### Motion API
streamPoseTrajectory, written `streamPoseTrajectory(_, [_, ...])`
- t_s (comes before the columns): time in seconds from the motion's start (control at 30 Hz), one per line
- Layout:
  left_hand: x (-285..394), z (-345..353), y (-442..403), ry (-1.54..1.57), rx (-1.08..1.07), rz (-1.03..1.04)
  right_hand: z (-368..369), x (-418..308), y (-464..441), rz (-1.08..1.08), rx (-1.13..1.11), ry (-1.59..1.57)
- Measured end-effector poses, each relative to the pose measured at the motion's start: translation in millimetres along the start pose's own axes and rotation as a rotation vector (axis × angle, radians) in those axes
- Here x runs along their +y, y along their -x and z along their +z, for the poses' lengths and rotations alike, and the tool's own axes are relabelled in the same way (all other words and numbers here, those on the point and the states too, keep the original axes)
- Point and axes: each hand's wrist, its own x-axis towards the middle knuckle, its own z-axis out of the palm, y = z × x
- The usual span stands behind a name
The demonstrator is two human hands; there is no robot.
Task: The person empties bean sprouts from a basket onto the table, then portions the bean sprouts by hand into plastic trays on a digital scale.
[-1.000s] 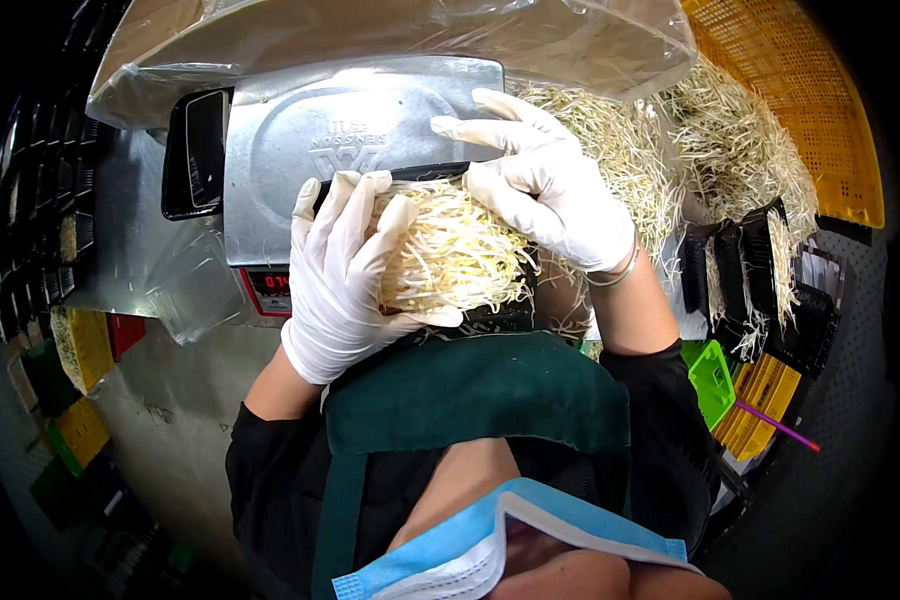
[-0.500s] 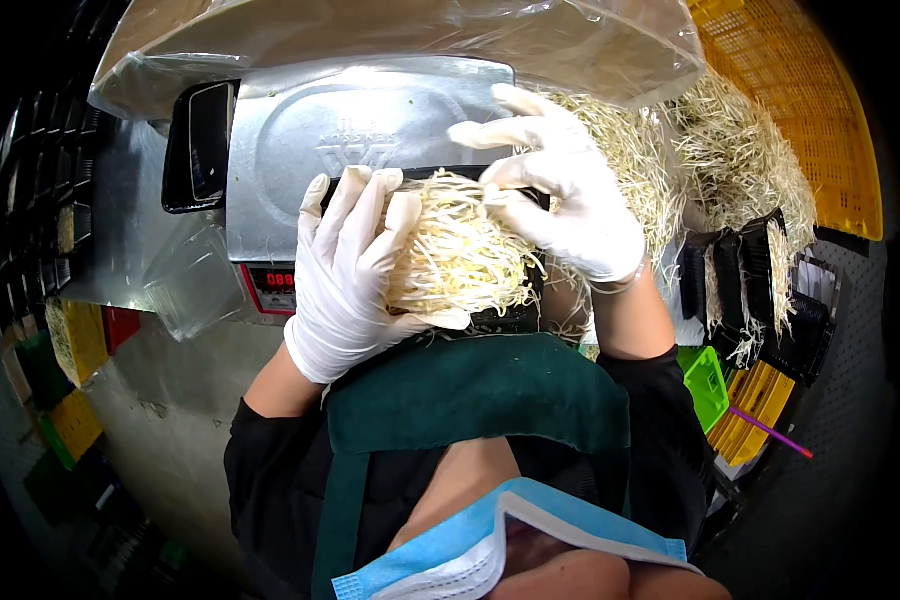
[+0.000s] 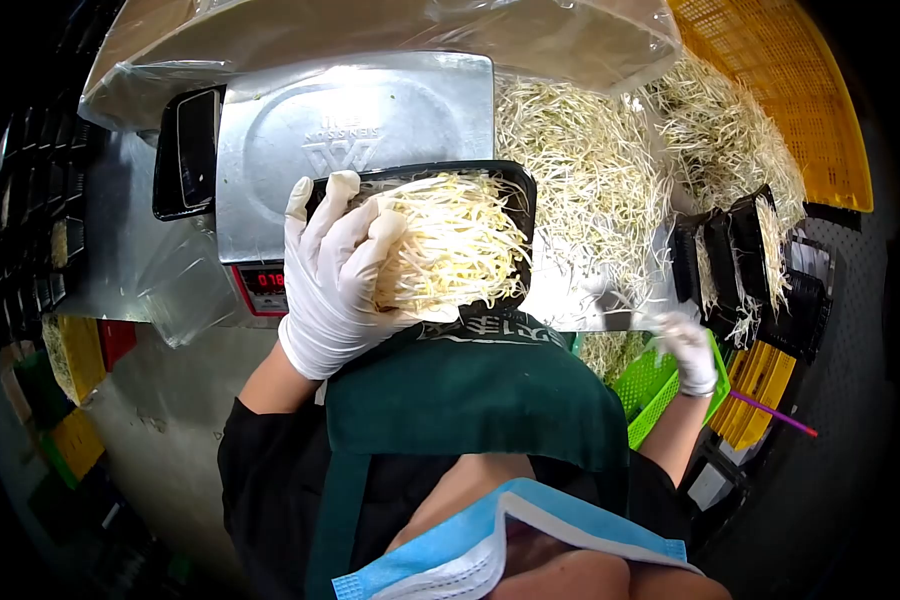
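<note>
A black tray [image 3: 519, 190] heaped with pale bean sprouts [image 3: 450, 240] lies at the front edge of a metal scale [image 3: 270, 120]. Wrapped round the tray's left side is my white-gloved left hand [image 3: 340, 265], its fingers over the rim and resting on the sprouts. My right hand [image 3: 685, 350], also gloved, is away from the tray, above a green basket [image 3: 650, 385]. Its fingers are blurred by motion, so whether they hold anything cannot be made out. The scale's red display [image 3: 268, 280] is partly hidden by my left hand.
Loose sprouts [image 3: 590, 190] cover the table to the right, with a yellow basket [image 3: 790, 90] behind. Filled black trays [image 3: 740, 245] stand at the right edge. A black tray [image 3: 187, 150] sits left of the scale. Clear plastic [image 3: 390, 30] spans the back.
My right hand has left the tray's far edge and moved down and right to the green basket. My left hand stays on the tray, whose right end now shows.
</note>
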Motion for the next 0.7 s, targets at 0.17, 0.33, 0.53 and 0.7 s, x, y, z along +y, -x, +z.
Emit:
streamPoseTrajectory(0.17, [3.8, -1.0, 1.0, -0.002, 0.075, 0.041, 5.2, 44.5, 11.3, 0.176, 0.167, 1.122])
streamPoseTrajectory(0.33, [5.9, -2.8, 0.5, 0.040, 0.121, 0.032, 107.4, -22.2, -62.0, -0.570, 0.269, 1.007])
streamPoseTrajectory(0.53, [1.9, -6.3, 3.4, -0.094, -0.047, 0.036, 213.6, -75.4, -107.9, -1.130, -0.012, 0.265])
streamPoseTrajectory(0.7, [-0.2, -8.6, -18.1, -0.083, -0.106, -0.009, 236.9, -89.0, -133.0, -1.104, -0.021, 0.376])
